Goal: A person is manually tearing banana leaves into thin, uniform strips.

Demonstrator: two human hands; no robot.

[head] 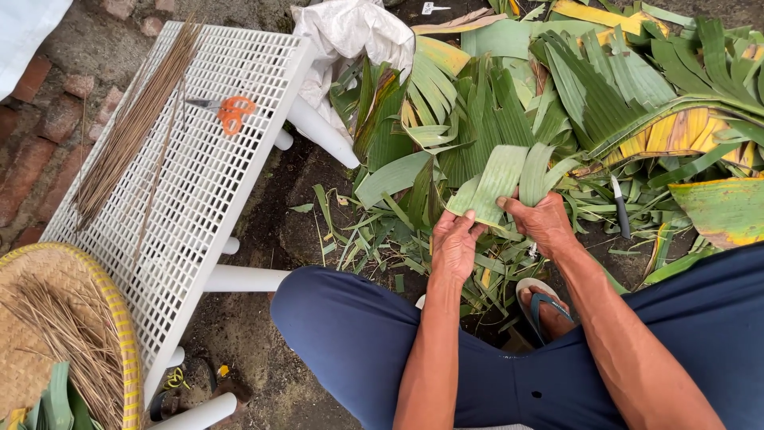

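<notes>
Both my hands hold a pale green strip of banana leaf [495, 177] over the ground in front of my knees. My left hand [454, 243] grips its lower left edge with the thumb on top. My right hand [543, 220] pinches its lower right edge. Behind the strip lies a big heap of banana leaves [573, 95], green with yellow patches. A small knife [620, 207] with a dark handle rests among the leaves to the right of my right hand.
A white lattice table [208, 175] stands at the left, bearing a bundle of thin brown sticks [131, 127] and orange-handled scissors [231, 111]. A woven tray [48, 318] with dry fibres sits at lower left. A white sack [350, 32] lies behind. My sandalled foot [545, 306] rests among leaf scraps.
</notes>
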